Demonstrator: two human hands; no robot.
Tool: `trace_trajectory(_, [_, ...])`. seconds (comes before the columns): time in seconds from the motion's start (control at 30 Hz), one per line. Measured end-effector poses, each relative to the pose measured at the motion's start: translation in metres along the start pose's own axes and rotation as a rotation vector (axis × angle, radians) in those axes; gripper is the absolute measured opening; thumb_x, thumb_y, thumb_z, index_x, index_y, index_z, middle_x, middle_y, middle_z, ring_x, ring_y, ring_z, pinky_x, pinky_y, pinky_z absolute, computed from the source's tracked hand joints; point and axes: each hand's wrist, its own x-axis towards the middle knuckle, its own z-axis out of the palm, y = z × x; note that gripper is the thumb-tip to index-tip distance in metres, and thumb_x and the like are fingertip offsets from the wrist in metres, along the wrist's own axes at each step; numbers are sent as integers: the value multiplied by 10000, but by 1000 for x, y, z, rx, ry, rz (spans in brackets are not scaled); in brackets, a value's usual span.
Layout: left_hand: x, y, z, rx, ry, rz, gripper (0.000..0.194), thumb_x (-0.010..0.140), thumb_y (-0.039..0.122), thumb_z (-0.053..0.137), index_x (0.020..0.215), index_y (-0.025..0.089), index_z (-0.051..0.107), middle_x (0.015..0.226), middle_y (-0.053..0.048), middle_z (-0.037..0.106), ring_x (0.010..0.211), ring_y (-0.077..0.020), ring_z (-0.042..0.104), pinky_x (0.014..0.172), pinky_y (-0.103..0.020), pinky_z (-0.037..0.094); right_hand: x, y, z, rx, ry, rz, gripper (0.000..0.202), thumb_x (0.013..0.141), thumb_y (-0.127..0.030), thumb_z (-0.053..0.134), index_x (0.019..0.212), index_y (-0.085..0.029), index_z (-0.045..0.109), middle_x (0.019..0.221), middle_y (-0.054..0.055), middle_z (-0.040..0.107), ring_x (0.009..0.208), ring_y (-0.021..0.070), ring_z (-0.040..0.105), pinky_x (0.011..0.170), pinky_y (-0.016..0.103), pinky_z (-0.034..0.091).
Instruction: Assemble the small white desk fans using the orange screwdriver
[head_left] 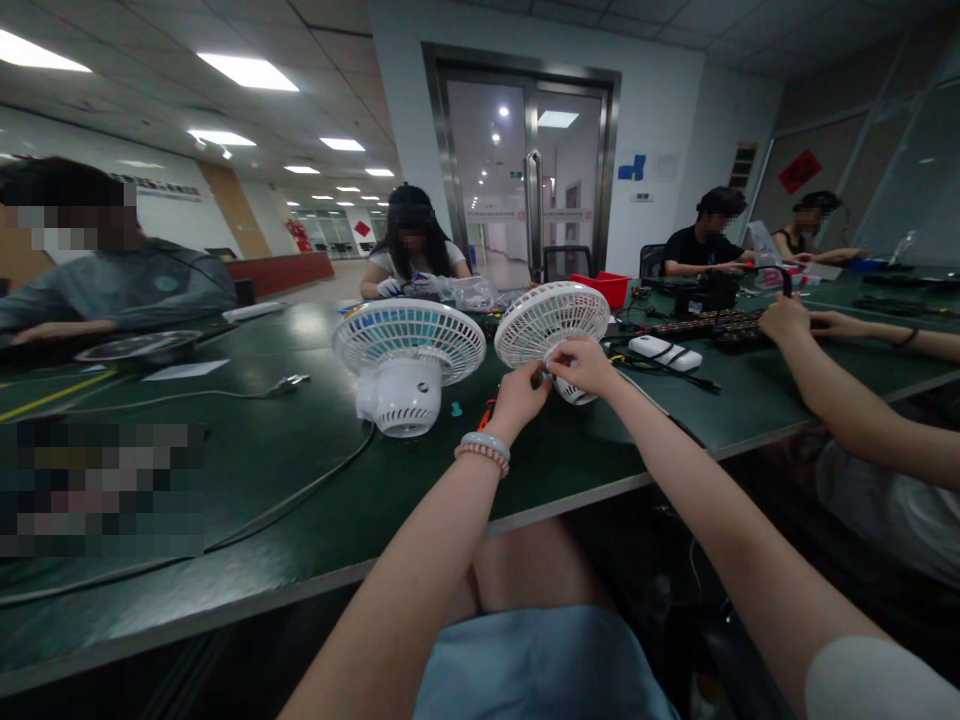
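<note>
A white electric fan (551, 315) lies with its grille tilted back and its motor housing toward me. My left hand (523, 400) is closed at the rear of this fan, its fingertips pinched around something small. A hint of teal shows there, but the fingers mostly hide it. Beside it, my right hand (585, 365) bends its fingers over the back of the same fan, gripping it close to the left fingertips. Left of both hands rests a second white fan (405, 395), housing toward me. A small teal knob (456, 409) lies on the table between the fans.
The green table (300, 460) carries a grey cable (300, 495), an orange-handled tool (487, 412), a white power strip (665, 352) and a red bin (604, 288). At right, a co-worker's hands (787, 320) hold a dark object. Other people sit around the table.
</note>
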Motion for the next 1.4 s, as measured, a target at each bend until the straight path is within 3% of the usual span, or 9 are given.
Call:
trace_trajectory(0.5, [-1,2,1,48,2,15,178,786,254,520,902,161,616,796,-67,652,700,-170,579,656,-260,412,0,5,3,-16,-19,-9,108,715,-256,582,633,-189,602,593,-25,593,595,118,523,786,298,386])
trace_trajectory(0.73, [1,-2,5,2,6,26,172,788,256,515,889,158,614,783,-62,648,681,-162,567,656,-262,409,-1,6,7,-78,-71,8,50,704,-233,581,695,-195,613,632,-35,611,613,108,541,943,347,279])
trace_trajectory(1.0, [2,-4,7,27,-23,-15,178,793,197,488,923,149,600,823,-66,658,731,-160,586,690,-260,426,-3,-9,5,-319,-146,-61,169,630,-142,509,785,-172,569,870,45,596,903,200,507,889,365,264])
trace_trajectory(1.4, [-1,1,2,19,6,28,199,761,136,492,944,156,568,841,-60,659,771,-175,610,717,-270,449,-4,-23,3,-578,-208,-80,279,649,-215,541,915,-130,521,1021,127,537,991,274,395,846,390,272])
